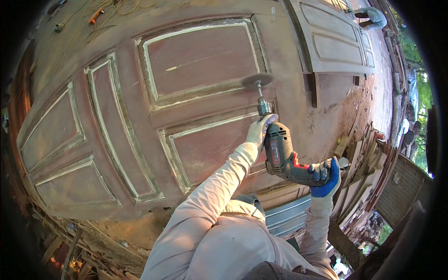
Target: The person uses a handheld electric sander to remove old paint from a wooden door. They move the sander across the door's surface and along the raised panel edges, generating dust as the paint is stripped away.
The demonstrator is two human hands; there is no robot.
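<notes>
A dark grey and red power drill (279,148) is in both my gloved hands. My left hand (260,129) is closed around its front, just behind the metal chuck (264,107). My right hand (325,178), in a blue-and-grey glove, is wrapped round the rear handle by the red trigger. A round sanding disc (256,80) on a shaft sits in the chuck. It is over the right edge of a wide brown panelled door (289,65), by the upper panel's frame. Pale bands line the panel mouldings. I cannot tell whether the disc touches the wood.
Another panelled door (333,35) lies at the far right, with a person (371,17) bending over its far end. An orange power tool (96,17) and loose cords lie at the far left. Stacked timber (359,172) stands at right; corrugated metal sheet (288,217) lies beside me.
</notes>
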